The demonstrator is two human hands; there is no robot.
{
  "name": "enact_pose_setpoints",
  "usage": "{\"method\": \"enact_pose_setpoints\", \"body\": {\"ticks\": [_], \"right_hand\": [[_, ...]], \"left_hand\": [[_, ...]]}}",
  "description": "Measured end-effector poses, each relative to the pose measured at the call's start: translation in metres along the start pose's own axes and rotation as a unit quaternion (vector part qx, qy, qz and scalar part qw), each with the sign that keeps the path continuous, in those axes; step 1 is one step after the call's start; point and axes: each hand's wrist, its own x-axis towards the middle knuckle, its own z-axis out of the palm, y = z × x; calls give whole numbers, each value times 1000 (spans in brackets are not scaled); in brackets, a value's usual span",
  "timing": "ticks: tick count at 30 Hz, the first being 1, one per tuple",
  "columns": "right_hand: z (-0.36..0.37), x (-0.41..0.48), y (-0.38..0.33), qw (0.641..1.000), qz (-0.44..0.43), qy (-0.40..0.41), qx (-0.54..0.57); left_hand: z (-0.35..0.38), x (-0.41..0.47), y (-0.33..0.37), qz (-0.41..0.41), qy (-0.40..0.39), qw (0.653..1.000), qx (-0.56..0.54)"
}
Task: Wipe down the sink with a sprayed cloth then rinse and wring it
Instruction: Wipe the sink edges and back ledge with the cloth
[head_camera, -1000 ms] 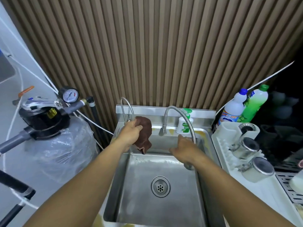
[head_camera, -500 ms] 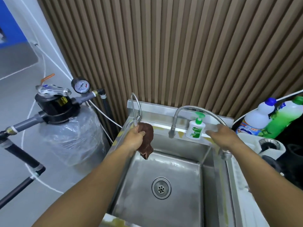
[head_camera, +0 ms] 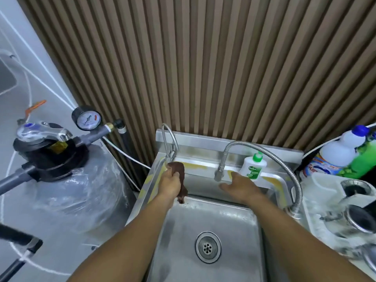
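Dark brown cloth [head_camera: 181, 171], bunched with a limp tail hanging, sits at the sink's [head_camera: 213, 217] back-left corner, gripped in the left hand's [head_camera: 169, 185] curled fingers [head_camera: 175, 175]. The right hand [head_camera: 241, 188] hovers by the back edge, loosely spread and empty.

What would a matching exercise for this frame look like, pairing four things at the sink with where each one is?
Things:
1. brown cloth
2. soap bottle
3. drain
4. pressure gauge

Places:
A. above the tank, left of the sink
B. gripped in the left hand
C. standing on the sink's back ledge
D. set in the floor of the basin

Pairs: 1-B, 2-C, 3-D, 4-A
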Motion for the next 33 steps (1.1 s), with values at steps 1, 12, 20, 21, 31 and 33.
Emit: {"method": "enact_pose_setpoints", "body": {"ticks": [1,12,20,21,31,33], "right_hand": [[2,7,-3,1000,-4,4,-4],[23,75,-15,985,34,109,126],[27,123,-21,967,53,163,187],[29,124,-20,967,50,171,181],[35,126,-9,967,18,200,158],[36,127,-10,964,18,211,159]], "left_hand": [[3,6,4,0,1,1000,-2],[43,80,4,23,107,988,-111],[92,98,53,9,156,961,-230],[95,105,60,14,167,959,-227],[98,155,42,266,179,927,192],[102,156,22,336,164,882,285]]}}
